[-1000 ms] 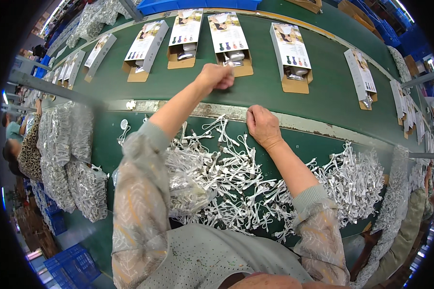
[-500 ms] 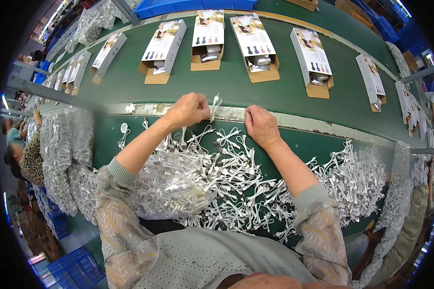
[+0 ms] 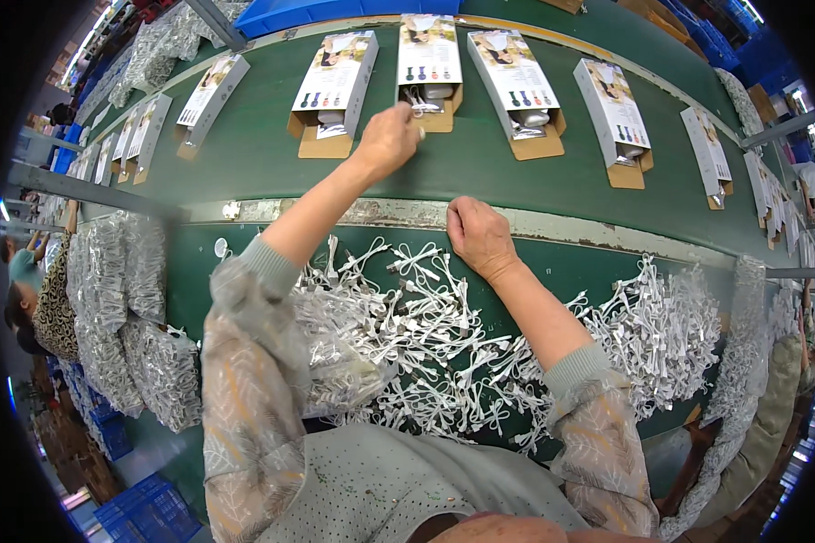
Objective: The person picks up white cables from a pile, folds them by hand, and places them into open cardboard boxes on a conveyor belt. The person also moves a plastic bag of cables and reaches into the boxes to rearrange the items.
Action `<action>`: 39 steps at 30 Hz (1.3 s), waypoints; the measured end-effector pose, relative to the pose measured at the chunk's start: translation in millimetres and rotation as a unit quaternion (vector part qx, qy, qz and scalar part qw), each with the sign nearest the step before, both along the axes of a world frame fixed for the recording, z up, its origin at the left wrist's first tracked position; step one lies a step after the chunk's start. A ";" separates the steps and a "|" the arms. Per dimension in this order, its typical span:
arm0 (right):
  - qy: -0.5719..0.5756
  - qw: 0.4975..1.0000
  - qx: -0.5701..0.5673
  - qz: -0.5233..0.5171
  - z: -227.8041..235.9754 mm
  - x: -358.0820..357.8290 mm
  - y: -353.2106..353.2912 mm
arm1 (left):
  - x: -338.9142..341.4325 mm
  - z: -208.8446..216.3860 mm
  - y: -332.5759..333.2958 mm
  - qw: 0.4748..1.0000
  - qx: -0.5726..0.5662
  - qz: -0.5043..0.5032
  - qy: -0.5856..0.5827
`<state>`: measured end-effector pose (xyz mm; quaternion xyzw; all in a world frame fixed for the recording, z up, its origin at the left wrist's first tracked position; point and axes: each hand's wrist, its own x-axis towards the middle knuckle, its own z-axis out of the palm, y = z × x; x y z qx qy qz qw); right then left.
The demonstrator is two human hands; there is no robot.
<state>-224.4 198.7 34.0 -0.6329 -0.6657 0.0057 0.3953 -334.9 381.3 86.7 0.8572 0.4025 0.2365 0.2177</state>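
Right now the left hand [image 3: 388, 140] is stretched far out over the green belt [image 3: 244, 154], close to the belt's far edge. Its fingers are pinched nearly shut on a small white cable [image 3: 417, 109], and the cable is just at the open end of the middle box [image 3: 428, 63]. That box lies flat in a row with other boxes, one just beside it on the left [image 3: 330, 90] and one just beside it on the right [image 3: 516, 90]. The boxes move along, I think, so the hand has to be quick and aim well.

The right hand [image 3: 478, 235] rests curled up on the worn metal rail [image 3: 607, 226] at the near edge of the belt. Whether it holds anything I cannot tell. Just under it, on the near table, lies the big pile of white cables [image 3: 426, 353].

To do this well, the pinch should stay tight until the cable sits over the tray of the box, next to the shiny bag already in there. Then let go low, not from high up, so the cable does not bounce out. Keep the sleeve lifted, so it does not bump the left box.
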 end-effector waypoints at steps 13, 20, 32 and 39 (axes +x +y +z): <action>-0.017 1.000 -0.007 -0.001 1.3 -3.8 1.3 | -84.6 29.8 -113.7 0.931 -0.142 -0.190 0.279; -0.021 1.000 -0.011 -0.003 2.6 -3.4 4.2 | -85.7 26.3 -129.0 0.924 -0.028 -0.205 0.322; -0.014 1.000 -0.007 0.004 0.6 -5.2 4.0 | 20.3 23.8 -18.9 0.976 -0.070 0.041 0.200; -0.017 1.000 0.004 0.004 4.6 -11.7 8.8 | 42.8 -1.0 -12.0 0.996 -0.032 0.072 0.040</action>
